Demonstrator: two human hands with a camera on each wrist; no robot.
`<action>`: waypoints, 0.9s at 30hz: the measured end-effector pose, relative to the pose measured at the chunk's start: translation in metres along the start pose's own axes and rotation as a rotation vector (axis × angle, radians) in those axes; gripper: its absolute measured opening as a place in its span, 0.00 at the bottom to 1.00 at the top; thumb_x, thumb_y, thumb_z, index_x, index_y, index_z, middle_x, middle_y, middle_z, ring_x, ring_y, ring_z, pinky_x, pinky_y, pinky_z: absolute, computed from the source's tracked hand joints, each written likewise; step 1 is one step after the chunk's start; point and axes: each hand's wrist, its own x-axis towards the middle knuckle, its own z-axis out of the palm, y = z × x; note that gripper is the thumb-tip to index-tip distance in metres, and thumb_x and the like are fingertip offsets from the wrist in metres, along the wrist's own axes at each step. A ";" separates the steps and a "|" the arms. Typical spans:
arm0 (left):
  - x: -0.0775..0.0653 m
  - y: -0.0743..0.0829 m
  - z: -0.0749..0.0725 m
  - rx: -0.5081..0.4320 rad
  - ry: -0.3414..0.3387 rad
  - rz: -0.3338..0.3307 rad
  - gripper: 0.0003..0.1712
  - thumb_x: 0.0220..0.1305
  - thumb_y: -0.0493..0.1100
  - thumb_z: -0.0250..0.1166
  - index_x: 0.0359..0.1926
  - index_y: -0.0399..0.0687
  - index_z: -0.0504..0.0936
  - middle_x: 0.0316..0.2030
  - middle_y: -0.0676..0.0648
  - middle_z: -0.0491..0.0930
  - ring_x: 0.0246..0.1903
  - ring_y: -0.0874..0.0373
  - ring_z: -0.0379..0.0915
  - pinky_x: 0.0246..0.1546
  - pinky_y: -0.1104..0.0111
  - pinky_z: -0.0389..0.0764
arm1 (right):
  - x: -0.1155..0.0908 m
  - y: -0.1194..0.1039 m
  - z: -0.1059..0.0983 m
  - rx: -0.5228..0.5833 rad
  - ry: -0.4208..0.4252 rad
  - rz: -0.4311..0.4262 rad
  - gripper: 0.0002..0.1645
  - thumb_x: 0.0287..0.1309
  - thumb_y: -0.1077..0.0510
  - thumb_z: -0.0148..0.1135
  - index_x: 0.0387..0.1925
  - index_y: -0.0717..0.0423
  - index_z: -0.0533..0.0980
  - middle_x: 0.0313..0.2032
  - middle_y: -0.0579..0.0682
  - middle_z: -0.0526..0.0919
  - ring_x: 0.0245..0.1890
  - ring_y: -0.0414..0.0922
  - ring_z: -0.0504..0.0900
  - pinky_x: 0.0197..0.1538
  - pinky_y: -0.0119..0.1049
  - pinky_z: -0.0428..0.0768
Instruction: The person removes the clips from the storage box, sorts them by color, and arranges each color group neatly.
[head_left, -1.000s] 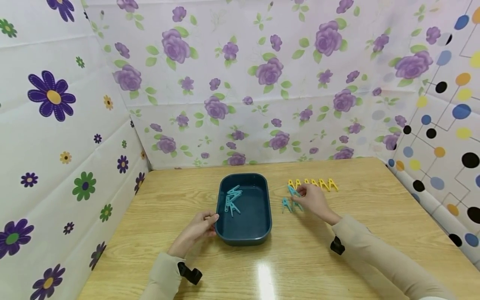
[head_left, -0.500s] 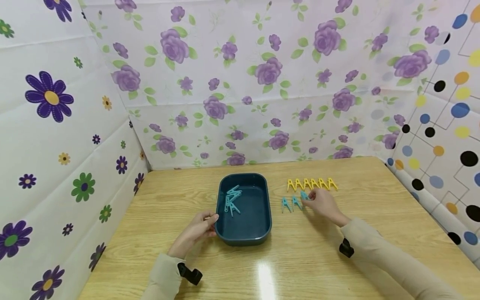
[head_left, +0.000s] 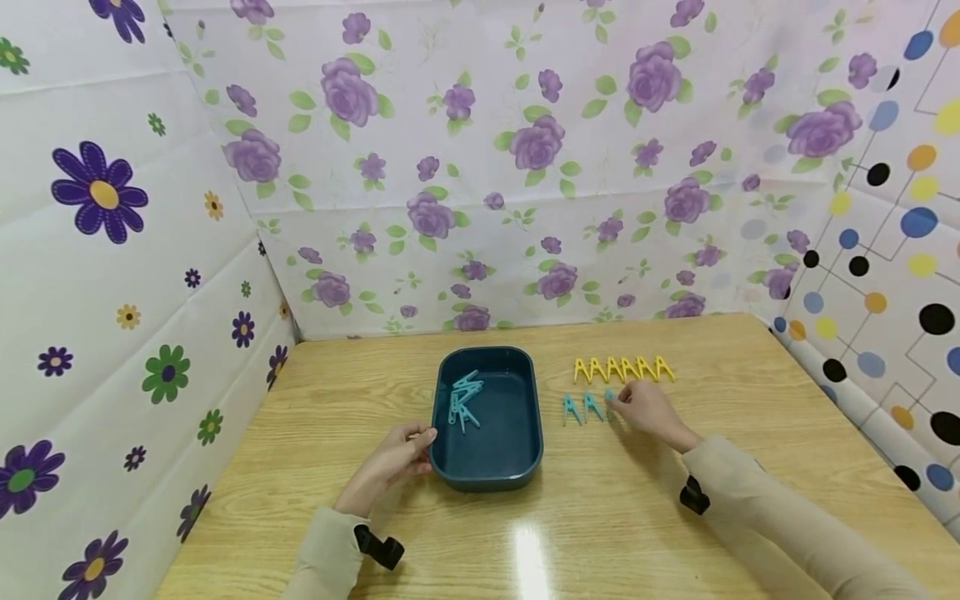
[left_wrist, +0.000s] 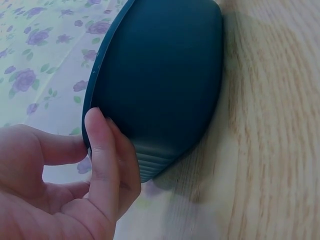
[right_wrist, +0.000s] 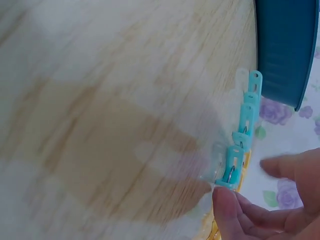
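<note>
My left hand (head_left: 397,460) pinches the left rim of a dark teal plastic bin (head_left: 489,482); the left wrist view shows the thumb and fingers on either side of the rim (left_wrist: 92,92). Several light-blue clothespins (head_left: 467,400) lie in the bin's left part. To its right, three light-blue clothespins stand in a row on the table. My right hand (head_left: 651,410) is at the rightmost clothespin (right_wrist: 233,167). One fingertip touches or nearly touches that clothespin's end, while another blurred finger stands apart from it. The other two clothespins (head_left: 572,408) stand beside it, toward the bin.
Behind the blue row, several yellow clothespins (head_left: 622,368) form another row. The wooden table (head_left: 360,379) bears everything. Patterned cloths hang at the back (head_left: 465,167) and on both sides.
My right hand has moved right from the second blue clothespin, carrying another blue one, stood it at the row's right end and loosened its grip. The left hand and bin have stayed put.
</note>
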 end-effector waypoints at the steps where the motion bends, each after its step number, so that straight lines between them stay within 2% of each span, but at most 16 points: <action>1: -0.001 0.000 0.000 0.002 -0.002 0.001 0.16 0.74 0.40 0.51 0.50 0.27 0.70 0.24 0.50 0.75 0.23 0.64 0.72 0.27 0.74 0.78 | 0.000 0.000 0.000 -0.006 -0.003 -0.003 0.12 0.60 0.62 0.60 0.25 0.66 0.78 0.21 0.55 0.79 0.18 0.42 0.74 0.24 0.35 0.74; 2: -0.001 0.000 0.000 0.002 -0.002 -0.002 0.16 0.74 0.40 0.51 0.50 0.27 0.70 0.24 0.50 0.75 0.23 0.63 0.72 0.27 0.74 0.77 | -0.001 0.000 0.000 -0.015 -0.004 -0.009 0.10 0.60 0.64 0.59 0.30 0.69 0.80 0.26 0.59 0.82 0.22 0.45 0.78 0.27 0.38 0.78; 4: -0.001 -0.001 0.000 0.001 0.004 -0.009 0.16 0.74 0.40 0.51 0.49 0.28 0.70 0.24 0.50 0.75 0.23 0.63 0.72 0.27 0.74 0.77 | -0.001 -0.001 0.000 -0.024 -0.012 -0.012 0.09 0.58 0.67 0.57 0.34 0.72 0.80 0.31 0.63 0.83 0.28 0.50 0.82 0.32 0.43 0.82; 10: 0.001 -0.001 0.000 -0.001 0.017 -0.007 0.17 0.74 0.41 0.51 0.49 0.28 0.70 0.24 0.49 0.74 0.23 0.63 0.71 0.26 0.75 0.77 | -0.001 -0.001 0.001 -0.044 -0.008 -0.029 0.10 0.57 0.67 0.58 0.37 0.72 0.80 0.34 0.66 0.83 0.34 0.56 0.83 0.36 0.47 0.83; 16: 0.000 -0.002 -0.001 0.003 0.008 0.001 0.18 0.74 0.41 0.51 0.51 0.26 0.69 0.24 0.50 0.74 0.24 0.64 0.72 0.26 0.75 0.77 | 0.000 -0.008 -0.005 -0.037 -0.014 0.015 0.13 0.63 0.62 0.55 0.41 0.70 0.77 0.36 0.64 0.83 0.33 0.53 0.82 0.34 0.45 0.81; 19: 0.001 -0.002 -0.001 0.008 0.011 -0.001 0.18 0.75 0.41 0.50 0.52 0.26 0.69 0.23 0.51 0.74 0.24 0.64 0.72 0.26 0.75 0.77 | 0.003 -0.016 -0.009 -0.035 -0.001 0.003 0.14 0.64 0.61 0.54 0.43 0.68 0.78 0.37 0.62 0.83 0.33 0.52 0.82 0.34 0.45 0.81; 27: 0.000 -0.002 -0.001 -0.007 0.011 0.009 0.17 0.74 0.41 0.52 0.49 0.28 0.70 0.22 0.52 0.74 0.24 0.64 0.72 0.27 0.75 0.78 | 0.019 -0.041 -0.005 -0.007 0.044 -0.125 0.10 0.62 0.63 0.56 0.38 0.66 0.80 0.32 0.58 0.84 0.28 0.47 0.80 0.32 0.42 0.79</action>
